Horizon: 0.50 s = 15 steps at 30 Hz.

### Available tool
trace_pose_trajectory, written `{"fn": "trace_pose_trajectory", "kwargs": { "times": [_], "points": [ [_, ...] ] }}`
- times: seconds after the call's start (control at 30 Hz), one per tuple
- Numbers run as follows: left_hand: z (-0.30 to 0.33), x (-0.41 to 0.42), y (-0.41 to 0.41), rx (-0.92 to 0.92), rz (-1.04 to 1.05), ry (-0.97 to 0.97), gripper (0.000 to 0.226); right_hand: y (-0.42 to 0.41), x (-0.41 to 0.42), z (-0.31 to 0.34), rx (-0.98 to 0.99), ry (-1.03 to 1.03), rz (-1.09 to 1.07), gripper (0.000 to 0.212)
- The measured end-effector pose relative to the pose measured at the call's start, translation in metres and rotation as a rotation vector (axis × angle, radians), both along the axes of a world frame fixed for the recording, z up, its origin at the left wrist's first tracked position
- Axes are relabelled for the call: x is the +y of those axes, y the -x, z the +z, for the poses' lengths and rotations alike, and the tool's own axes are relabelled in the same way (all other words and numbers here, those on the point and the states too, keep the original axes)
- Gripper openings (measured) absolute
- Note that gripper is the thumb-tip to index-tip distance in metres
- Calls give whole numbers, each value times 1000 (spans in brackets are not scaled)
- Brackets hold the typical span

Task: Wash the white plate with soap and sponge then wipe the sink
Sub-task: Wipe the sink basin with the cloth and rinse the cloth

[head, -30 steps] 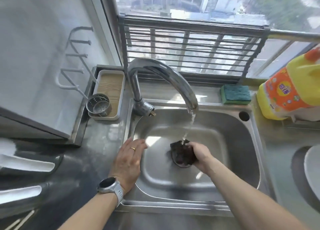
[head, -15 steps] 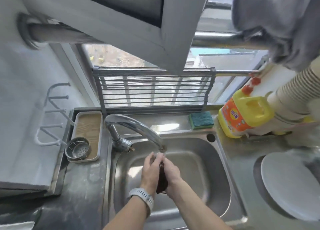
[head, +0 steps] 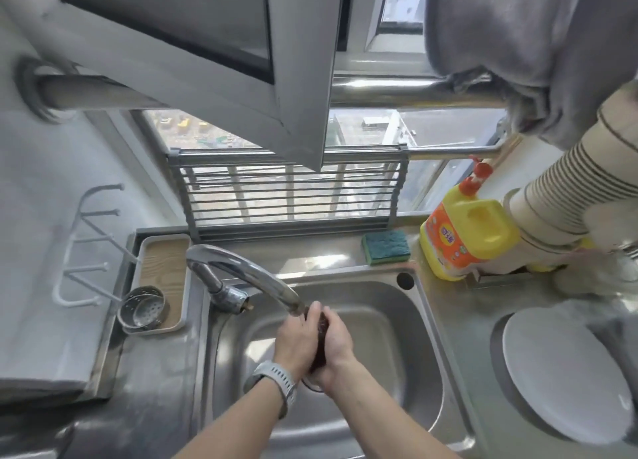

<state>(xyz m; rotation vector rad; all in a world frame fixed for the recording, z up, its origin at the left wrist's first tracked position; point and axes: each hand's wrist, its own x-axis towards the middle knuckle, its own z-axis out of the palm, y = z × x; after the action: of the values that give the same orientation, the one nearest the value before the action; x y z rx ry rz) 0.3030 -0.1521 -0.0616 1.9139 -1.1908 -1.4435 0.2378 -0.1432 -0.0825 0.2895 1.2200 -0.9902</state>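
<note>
Over the middle of the steel sink (head: pixel 397 324), just under the faucet (head: pixel 241 268) spout, my left hand (head: pixel 298 341) and my right hand (head: pixel 336 344) press together around a dark brown cloth (head: pixel 321 341). Only a thin strip of the cloth shows between the palms. The white plate (head: pixel 566 375) lies flat on the counter to the right of the sink. A green sponge (head: pixel 386 246) rests on the ledge behind the sink. Next to it stands a yellow soap bottle (head: pixel 466 237) with an orange label and red cap.
A beige tray (head: pixel 165 265) with a metal strainer cup (head: pixel 141 308) sits left of the faucet. A white hook rack (head: pixel 86 244) hangs on the left wall. An open window frame (head: pixel 303 79) juts overhead. Stacked paper cups (head: pixel 566 189) and a grey cloth (head: pixel 531 51) hang at right.
My left hand has left the sink rim and joined the right hand around the dark cloth under the spout. The view has tilted upward, showing the window and plate.
</note>
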Motion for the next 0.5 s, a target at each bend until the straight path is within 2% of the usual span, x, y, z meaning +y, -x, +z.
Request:
{"fn": "trace_pose_trajectory", "kwargs": {
  "times": [0.07,0.2,0.3,0.4,0.43,0.5],
  "points": [
    [3,1,3,-54,-49,28,39,-1,0,-6,42,-7,-55,45],
    [0,-1,2,28,47,-29,24,-14,6,-5,202,121,-4,18],
    [7,-7,-3,179,104,-102,40,-17,7,-4,318,224,30,23],
    [16,-7,-2,366,221,-154,32,-16,3,2,390,241,28,19],
    [16,-6,-1,387,243,-175,31,-16,1,8,380,221,22,16],
    [8,-3,2,361,233,-170,36,-17,-3,18,346,148,36,23]
  ]
}}
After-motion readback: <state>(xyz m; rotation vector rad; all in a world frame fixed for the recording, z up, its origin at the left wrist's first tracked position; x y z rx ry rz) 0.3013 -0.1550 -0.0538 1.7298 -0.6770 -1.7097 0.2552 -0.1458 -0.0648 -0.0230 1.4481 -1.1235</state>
